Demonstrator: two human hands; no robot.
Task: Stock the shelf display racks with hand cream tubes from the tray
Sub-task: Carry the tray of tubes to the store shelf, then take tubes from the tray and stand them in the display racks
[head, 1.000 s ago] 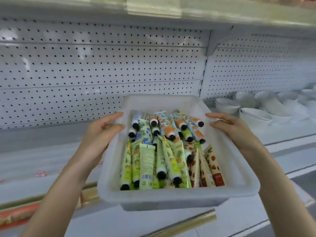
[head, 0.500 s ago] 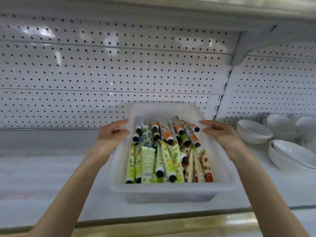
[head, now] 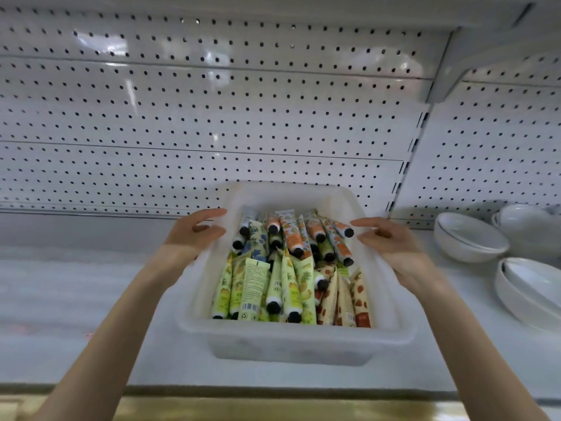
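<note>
Tray full of hand cream tubes sits on shelf, near its back edge. Left hand and right hand rest on the side rims, fingers loose, not clamped. No display racks in view; stocking looks unstarted, every tube still to place.

**White bowls along a pegboard wall**

Stacks of white bowls stand at the right end of the shelf: one stack towards the back, another behind it by the right edge, and a third nearer the front. A white pegboard panel forms the back wall. A gold strip runs along the front edge.
</note>
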